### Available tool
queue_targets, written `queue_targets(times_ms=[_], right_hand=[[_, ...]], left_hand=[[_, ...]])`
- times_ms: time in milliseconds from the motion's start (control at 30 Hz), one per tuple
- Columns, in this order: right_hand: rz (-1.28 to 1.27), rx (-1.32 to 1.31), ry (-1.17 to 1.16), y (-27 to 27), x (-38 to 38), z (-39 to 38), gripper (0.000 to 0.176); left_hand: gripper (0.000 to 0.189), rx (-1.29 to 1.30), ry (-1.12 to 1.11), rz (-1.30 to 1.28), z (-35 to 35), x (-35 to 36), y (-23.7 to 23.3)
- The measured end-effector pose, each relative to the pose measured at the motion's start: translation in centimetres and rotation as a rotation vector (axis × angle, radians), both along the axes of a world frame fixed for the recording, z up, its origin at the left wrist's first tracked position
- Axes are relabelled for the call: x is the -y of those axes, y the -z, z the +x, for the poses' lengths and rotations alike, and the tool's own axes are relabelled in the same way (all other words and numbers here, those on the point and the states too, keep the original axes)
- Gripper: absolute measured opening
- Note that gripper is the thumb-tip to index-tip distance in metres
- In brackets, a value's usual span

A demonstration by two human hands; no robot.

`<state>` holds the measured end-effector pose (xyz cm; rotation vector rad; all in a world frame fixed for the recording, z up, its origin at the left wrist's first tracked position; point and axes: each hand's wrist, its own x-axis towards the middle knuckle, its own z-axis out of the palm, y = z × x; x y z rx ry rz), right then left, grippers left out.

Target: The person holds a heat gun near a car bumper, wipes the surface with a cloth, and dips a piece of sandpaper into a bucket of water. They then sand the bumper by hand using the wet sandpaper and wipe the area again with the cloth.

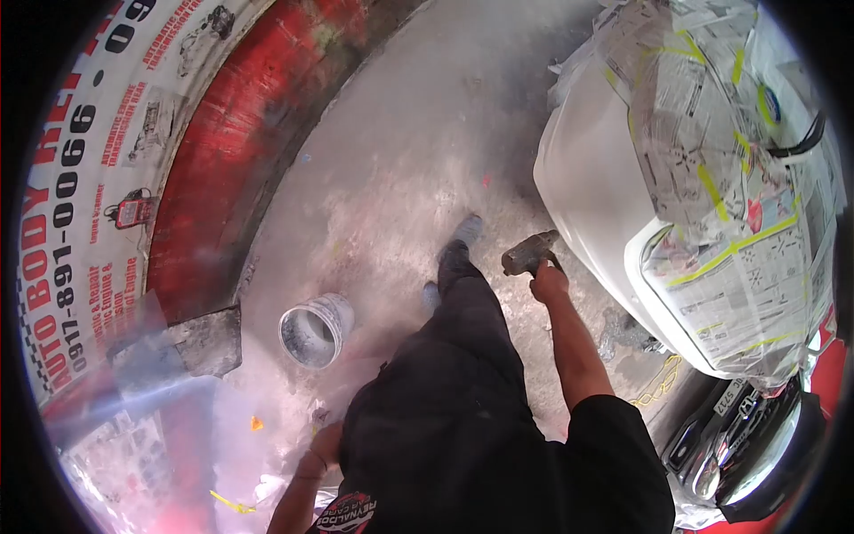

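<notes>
Right hand [549, 281] (closed) grips 1 dark tool [527, 254].

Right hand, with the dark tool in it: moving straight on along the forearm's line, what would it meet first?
Apparently nothing raised: beyond the dark tool, the right hand's line seems to cross open floor, left of the white panel. Depth is unclear.

"What's that hanging on our left?"

"A white banner [98, 169], AUTO BODY in red, phone number in black, small equipment pictures beside them."

"And next to it?"

"A long red panel [240, 116], scuffed, dark along its edge."

"Floor [391, 133] looks like concrete."

"Grey and blotchy, with an orange scrap [257, 423] on it. Pinkish-white glare washes the near-left part."
</notes>
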<state>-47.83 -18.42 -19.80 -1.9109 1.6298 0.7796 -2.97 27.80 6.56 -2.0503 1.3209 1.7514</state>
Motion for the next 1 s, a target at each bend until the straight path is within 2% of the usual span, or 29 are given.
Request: queue_targets(times_ms=[33,100,133,167,200,333,400,567,667,767,867,933,1000], right_hand=[[-0.01,0.021,0.019,0.5,1.1,0.8,0.072],[-0.03,0.052,0.063,1.0,3.1,2.5,0.07],[-0.067,0.089,0.129,0.7,4.0,3.8,0.068],[-0.066,0.129,0.178,0.2,4.9,4.6,0.067],[-0.064,0.173,0.23,-0.7,5.8,5.8,0.067],[-0.122,0.216,0.296,-2.5,8.8,9.0,0.063],[-0.166,0.289,0.321,-3.1,9.9,9.4,0.062],[-0.252,0.441,0.428,-9.5,11.1,9.1,0.066],[-0.348,0.5,0.543,-11.6,8.0,7.7,0.062],[-0.375,0.481,0.644,-15.9,2.7,6.5,0.056],[-0.504,0.503,0.804,-20.4,-5.0,6.5,0.054],[-0.516,0.453,0.953,-20.4,-11.5,7.5,0.058],[-0.505,0.411,1.15,-21.8,-18.3,8.5,0.06]], left_hand=[[0.062,0.044,0.166,0.126,1.5,1.4,0.3],[0.059,0.322,0.128,0.17,3.1,1.5,3.1],[0.058,0.467,0.097,0.189,4.0,-0.6,6.7],[0.059,0.5,-0.092,-0.131,5.1,-6.2,12.4],[0.06,0.506,-0.145,-0.064,4.7,-6.0,13.5],[0.06,0.383,-0.268,0.13,2.4,0.6,12.1],[0.06,0.341,-0.262,0.148,2.7,3.3,11.3],[0.06,0.282,-0.151,0.141,6.9,9.2,11.4],[0.06,0.26,0.04,0.127,12.9,13.7,12.5],[0.06,0.241,0.332,0.122,20.3,21.0,14.1],[0.06,0.256,0.684,0.138,26.6,31.8,16.1],[0.06,0.305,0.937,0.196,29.2,39.9,17.8],[0.061,0.377,1.16,0.301,29.0,46.5,18.5]])
